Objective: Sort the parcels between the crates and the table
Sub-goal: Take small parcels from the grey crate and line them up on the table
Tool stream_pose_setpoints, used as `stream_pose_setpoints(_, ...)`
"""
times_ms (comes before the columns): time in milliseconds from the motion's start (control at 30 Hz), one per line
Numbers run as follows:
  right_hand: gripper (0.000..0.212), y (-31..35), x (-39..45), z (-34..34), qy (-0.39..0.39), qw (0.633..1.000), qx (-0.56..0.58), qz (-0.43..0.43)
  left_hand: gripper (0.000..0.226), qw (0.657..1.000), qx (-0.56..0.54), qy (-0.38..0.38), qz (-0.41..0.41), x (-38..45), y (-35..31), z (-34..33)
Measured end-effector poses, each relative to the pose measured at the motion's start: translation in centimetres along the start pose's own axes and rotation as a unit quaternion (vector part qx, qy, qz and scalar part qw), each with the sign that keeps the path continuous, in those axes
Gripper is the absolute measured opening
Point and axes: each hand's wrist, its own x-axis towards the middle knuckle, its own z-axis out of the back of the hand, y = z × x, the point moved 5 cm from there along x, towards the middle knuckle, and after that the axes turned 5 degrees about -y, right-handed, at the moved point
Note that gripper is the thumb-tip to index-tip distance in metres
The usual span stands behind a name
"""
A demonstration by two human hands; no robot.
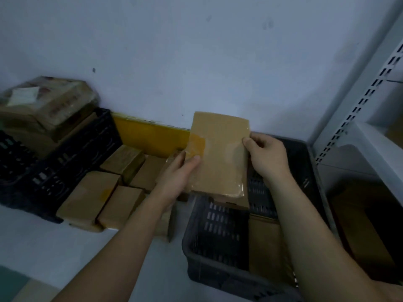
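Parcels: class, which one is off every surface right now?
The flat brown parcel held up between both hands; the others lie on the table or in crates.

Parcels between crates (shelving right).

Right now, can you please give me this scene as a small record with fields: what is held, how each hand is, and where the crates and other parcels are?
held item: flat brown cardboard parcel wrapped in clear film, upright above the grey crate
left hand: left hand grips the parcel's left edge
right hand: right hand grips its right edge
crate below: grey slotted plastic crate, brown parcels inside
other crate: black plastic crate at left, piled with parcels
table: several small brown cardboard boxes between the crates
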Motion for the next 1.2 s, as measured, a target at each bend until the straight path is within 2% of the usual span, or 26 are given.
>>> stream_pose_setpoints(67,0.031,1.8,-1.0,-2.7,0.048,0.998,0.042,0.008,0.029,0.999,-0.020,-0.048,-0.002,0.7,-0.5,3.1)
stream_pose_setpoints(100,0.035,2.3,-1.5,-4.1,0.073,0.996,0.041,0.019,0.029,0.997,-0.029,-0.068,-0.002,1.2,-0.3,4.8)
stream_pose_setpoints(167,0.041,2.5,-2.1,-6.4,0.104,0.994,0.006,0.042,0.030,0.994,-0.047,-0.100,0.005,1.8,0.1,7.6)
stream_pose_setpoints(267,0.045,1.4,-2.7,-8.8,0.122,0.990,-0.053,0.044,0.018,0.989,-0.050,-0.135,0.017,2.9,1.6,11.0)
stream_pose_setpoints(400,0.051,-1.1,-3.2,-10.7,0.099,0.985,-0.132,0.048,0.036,0.987,-0.020,-0.148,0.052,5.3,3.9,13.8)
stream_pose_setpoints(500,0.054,-3.4,-3.7,-11.6,0.078,0.969,-0.223,0.076,0.028,0.989,0.025,-0.138,0.043,8.2,5.1,14.8)
stream_pose_setpoints(567,0.054,-4.7,-4.0,-11.9,0.061,0.956,-0.270,0.101,0.038,0.990,0.050,-0.130,0.038,10.2,5.7,14.9)
stream_pose_setpoints(700,0.049,-6.2,-4.4,-11.8,0.012,0.945,-0.302,0.125,0.051,0.987,0.094,-0.117,0.055,14.7,7.4,14.2)
stream_pose_setpoints(833,0.070,-9.0,-4.5,-10.6,-0.017,0.949,-0.309,0.061,0.044,0.986,0.124,-0.087,0.064,17.7,10.0,13.1)
stream_pose_setpoints(967,0.065,-12.2,-4.0,-9.6,-0.045,0.930,-0.364,0.012,0.044,0.979,0.176,-0.078,0.066,20.0,12.3,12.7)
stream_pose_setpoints(1200,0.074,-19.8,-3.5,-8.3,0.033,0.883,-0.455,-0.107,0.049,0.958,0.273,-0.087,0.030,22.0,13.7,12.6)
